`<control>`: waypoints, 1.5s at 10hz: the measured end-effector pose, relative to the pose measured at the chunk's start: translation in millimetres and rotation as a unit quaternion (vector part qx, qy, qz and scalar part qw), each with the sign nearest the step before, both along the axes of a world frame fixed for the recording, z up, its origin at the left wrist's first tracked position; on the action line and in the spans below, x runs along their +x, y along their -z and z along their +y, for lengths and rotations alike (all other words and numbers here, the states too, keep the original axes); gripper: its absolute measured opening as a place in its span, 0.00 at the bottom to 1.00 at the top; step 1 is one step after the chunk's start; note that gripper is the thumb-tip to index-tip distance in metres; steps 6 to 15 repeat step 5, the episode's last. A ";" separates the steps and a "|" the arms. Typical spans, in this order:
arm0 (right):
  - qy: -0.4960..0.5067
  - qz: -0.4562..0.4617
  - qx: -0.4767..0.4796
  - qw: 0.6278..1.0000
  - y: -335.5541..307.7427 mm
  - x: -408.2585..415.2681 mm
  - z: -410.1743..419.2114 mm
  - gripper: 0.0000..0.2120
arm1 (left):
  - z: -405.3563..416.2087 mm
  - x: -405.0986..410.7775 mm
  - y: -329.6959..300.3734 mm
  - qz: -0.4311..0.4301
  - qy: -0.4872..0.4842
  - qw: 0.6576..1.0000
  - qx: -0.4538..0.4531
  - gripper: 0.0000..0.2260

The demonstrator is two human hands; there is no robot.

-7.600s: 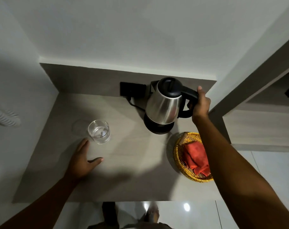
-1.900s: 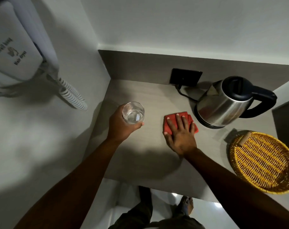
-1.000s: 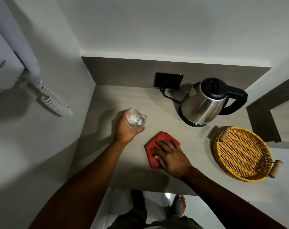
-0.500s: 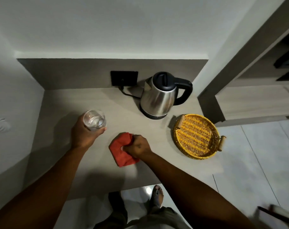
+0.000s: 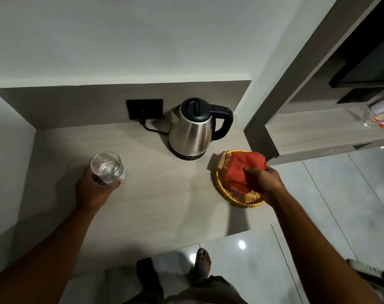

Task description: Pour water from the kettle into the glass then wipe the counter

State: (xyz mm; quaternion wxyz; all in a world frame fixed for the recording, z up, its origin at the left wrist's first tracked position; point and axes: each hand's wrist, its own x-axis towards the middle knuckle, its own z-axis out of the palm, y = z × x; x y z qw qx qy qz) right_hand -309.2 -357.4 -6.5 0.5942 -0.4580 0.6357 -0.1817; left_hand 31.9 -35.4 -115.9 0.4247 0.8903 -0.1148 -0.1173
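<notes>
A clear glass [image 5: 107, 167] with water in it is at the left of the grey counter [image 5: 160, 194], and my left hand [image 5: 92, 189] is wrapped around its near side. The steel kettle [image 5: 193, 130] with a black lid and handle stands upright on its base at the back of the counter. My right hand [image 5: 264, 179] grips a folded red cloth [image 5: 243, 166] over the yellow wicker basket [image 5: 237, 195] at the counter's right edge. The cloth lies partly inside the basket.
A black wall socket [image 5: 144, 109] with the kettle's cord sits on the back panel. A wall closes the counter's left side. To the right are a lower shelf [image 5: 318, 130] with small packets and a glossy tiled floor [image 5: 340, 205]. My feet show below the counter's front edge.
My right hand has carried the red cloth from the middle of the counter to the wicker basket on the right. My left hand still holds the glass in the same place.
</notes>
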 end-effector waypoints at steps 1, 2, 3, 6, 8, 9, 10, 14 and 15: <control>-0.043 0.128 0.058 0.989 20.4 -7.0 -25.8 0.32 | -1.4 1.3 -1.5 -0.003 0.001 1.000 -0.015 0.32; -0.063 0.163 0.066 0.982 32.3 -2.0 -26.5 0.36 | 1.6 -4.4 0.0 -0.014 0.017 1.000 -0.010 0.33; -0.096 0.209 -0.021 0.973 33.7 5.0 -31.5 0.35 | 5.7 1.4 -3.1 0.011 0.042 0.999 -0.011 0.32; -0.196 0.350 -0.299 0.866 7.2 16.2 -24.4 0.41 | 9.5 -77.4 1.9 -0.057 0.018 0.998 0.011 0.37; -0.196 0.350 -0.299 0.866 7.2 16.2 -24.4 0.41 | 9.5 -77.4 1.9 -0.057 0.018 0.998 0.011 0.37; -0.196 0.350 -0.299 0.866 7.2 16.2 -24.4 0.41 | 9.5 -77.4 1.9 -0.057 0.018 0.998 0.011 0.37; -0.196 0.350 -0.299 0.866 7.2 16.2 -24.4 0.41 | 9.5 -77.4 1.9 -0.057 0.018 0.998 0.011 0.37; -0.196 0.350 -0.299 0.866 7.2 16.2 -24.4 0.41 | 9.5 -77.4 1.9 -0.057 0.018 0.998 0.011 0.37; -0.196 0.350 -0.299 0.866 7.2 16.2 -24.4 0.41 | 9.5 -77.4 1.9 -0.057 0.018 0.998 0.011 0.37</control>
